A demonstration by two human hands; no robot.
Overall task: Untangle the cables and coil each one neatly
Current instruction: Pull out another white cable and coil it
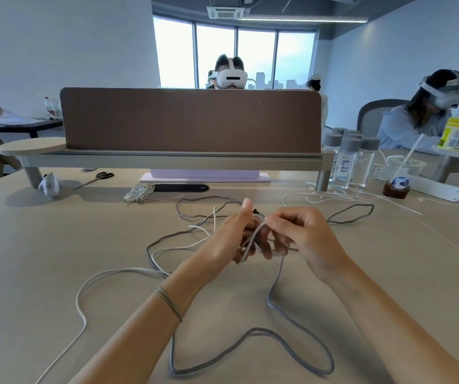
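A grey braided cable [253, 332] loops over the beige table [56, 245] near me and runs up into my hands. A white cable [83, 306] snakes along the left and joins the tangle. My left hand [231, 236] holds a small bundle of grey and white strands, thumb raised. My right hand [297, 231] pinches a strand at the top of that bundle, fingers curled. More grey cable [361, 210] trails off to the right behind my hands. A coiled white cable [138, 193] lies further back.
A brown desk divider [189, 120] on a raised shelf crosses the back. Scissors [99, 177] and a black bar [181, 187] lie below it. Several capped bottles [347, 159], a plastic cup [401, 169] and a white power strip [427, 187] stand at the right. People with headsets sit beyond.
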